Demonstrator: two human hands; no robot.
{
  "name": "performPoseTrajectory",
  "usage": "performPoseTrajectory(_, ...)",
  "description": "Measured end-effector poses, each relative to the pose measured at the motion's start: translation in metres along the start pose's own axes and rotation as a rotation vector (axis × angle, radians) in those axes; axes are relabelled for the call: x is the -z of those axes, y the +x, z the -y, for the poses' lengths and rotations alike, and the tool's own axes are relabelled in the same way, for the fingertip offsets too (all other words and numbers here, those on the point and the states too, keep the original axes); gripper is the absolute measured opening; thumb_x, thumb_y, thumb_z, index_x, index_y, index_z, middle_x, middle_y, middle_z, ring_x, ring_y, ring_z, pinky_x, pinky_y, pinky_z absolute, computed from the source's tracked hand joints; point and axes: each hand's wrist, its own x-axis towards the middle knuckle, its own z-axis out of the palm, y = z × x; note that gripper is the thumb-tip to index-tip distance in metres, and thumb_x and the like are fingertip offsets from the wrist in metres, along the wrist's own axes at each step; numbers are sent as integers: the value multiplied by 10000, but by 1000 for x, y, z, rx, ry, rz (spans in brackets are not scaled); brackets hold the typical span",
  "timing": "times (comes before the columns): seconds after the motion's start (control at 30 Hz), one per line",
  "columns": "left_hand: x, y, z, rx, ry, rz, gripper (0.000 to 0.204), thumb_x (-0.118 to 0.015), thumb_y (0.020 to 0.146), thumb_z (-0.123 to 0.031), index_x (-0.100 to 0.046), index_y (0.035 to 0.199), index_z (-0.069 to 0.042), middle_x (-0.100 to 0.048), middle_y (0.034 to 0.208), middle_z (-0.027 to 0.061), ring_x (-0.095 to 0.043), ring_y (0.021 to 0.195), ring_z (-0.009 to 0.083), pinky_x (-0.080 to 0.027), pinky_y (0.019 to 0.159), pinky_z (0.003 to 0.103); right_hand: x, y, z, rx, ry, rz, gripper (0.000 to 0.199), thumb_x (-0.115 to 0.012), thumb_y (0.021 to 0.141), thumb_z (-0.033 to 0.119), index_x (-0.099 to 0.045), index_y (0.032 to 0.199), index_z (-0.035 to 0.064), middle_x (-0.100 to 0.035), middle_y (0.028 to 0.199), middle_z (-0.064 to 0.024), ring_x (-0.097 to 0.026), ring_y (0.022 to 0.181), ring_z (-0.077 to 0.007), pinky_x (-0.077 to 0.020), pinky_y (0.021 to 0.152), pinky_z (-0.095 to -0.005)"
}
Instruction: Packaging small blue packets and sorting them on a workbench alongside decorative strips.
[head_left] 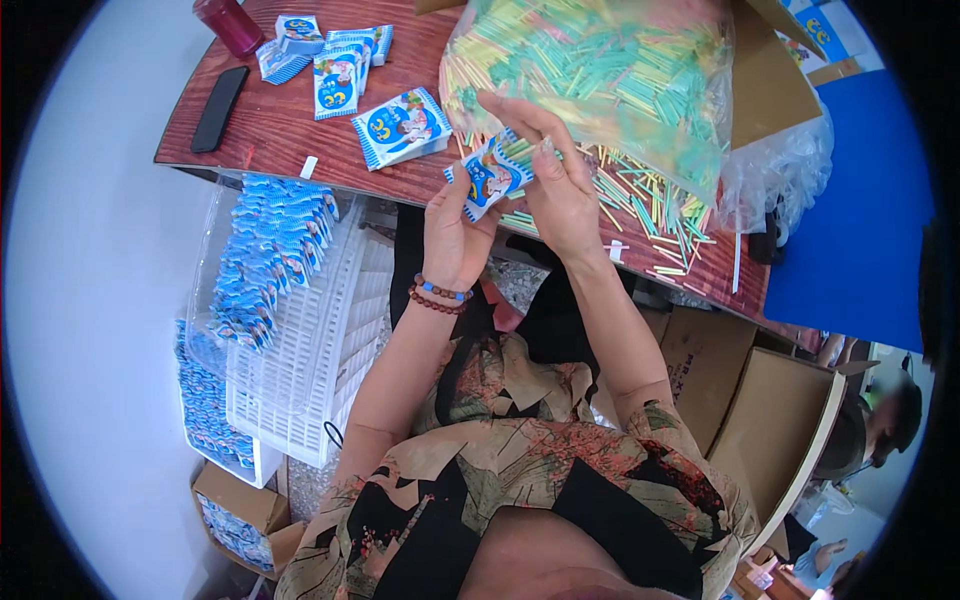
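Above the table's near edge, my left hand [458, 232] pinches a small blue and white packet [493, 180] by its lower left end. Short green and yellow sticks [517, 148] show at the packet's upper right end. My right hand [558, 185] curves around that end, thumb bent and fingers held long, with the sticks between thumb and fingers. How firmly they are gripped is partly hidden. Just beyond lies a clear plastic bag [590, 60] full of pink, yellow and green sticks. Loose sticks [655, 210] are scattered beside my right hand.
Several similar packets [402, 128] lie on the red-brown table [275, 125], near a black phone-like object [219, 109] and a dark red cylinder [228, 25]. Lower left, a bin of packets [270, 260] rests on a white crate [300, 350]. Cardboard boxes [775, 430] stand lower right.
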Motion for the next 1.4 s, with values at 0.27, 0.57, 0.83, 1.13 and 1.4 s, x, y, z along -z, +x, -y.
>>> performPoseTrajectory(0.27, 12, 17, -13, 42, -262, 209, 376, -535, 953, -327, -517, 1247, -94, -605, 1186, 63, -582, 1075, 218, -479, 916, 383, -19, 38, 1, -22, -37, 133, 598, -430, 981, 382, -305, 1419, -6, -344, 1463, -179, -309, 1369, -296, -268, 1103, -384)
performPoseTrajectory(0.57, 16, 30, -39, -70, -382, 114, 396, -520, 961, -318, -477, 1288, -99, -571, 1250, 48, -555, 1127, 204, -479, 917, 371, -43, 78, -3, 106, -40, 219, 519, -437, 982, 355, -401, 1326, -33, -454, 1379, -195, -379, 1329, -305, -203, 1143, -414)
performPoseTrajectory(0.83, 23, 36, -79, -289, -169, 48, 307, -570, 941, -170, -520, 1221, -54, -609, 1185, 70, -600, 1062, 202, -491, 914, 384, -48, 94, -19, -188, -720, 49, 281, -588, 935, 226, -596, 1104, 2, -547, 751, 27, -494, 686, -48, -429, 636, -224)
performPoseTrajectory(1.13, 45, 52, -125, -503, 83, -238, 196, -608, 895, -35, -610, 1086, 10, -655, 1043, 90, -643, 910, 147, -533, 790, 283, -71, 139, -64, -460, -522, 285, 232, -656, 829, 178, -692, 968, -4, -693, 835, -34, -605, 796, -57, -473, 724, -227)
performPoseTrajectory(1.4, 66, 68, -153, -912, 1234, -560, 314, -680, 845, -193, -588, 1108, -47, -586, 1087, 86, -519, 1074, 234, -400, 898, 390, -47, 235, -149, -349, -888, 416, 311, -662, 789, 218, -682, 976, -30, -696, 835, -94, -637, 783, -138, -475, 723, -280)
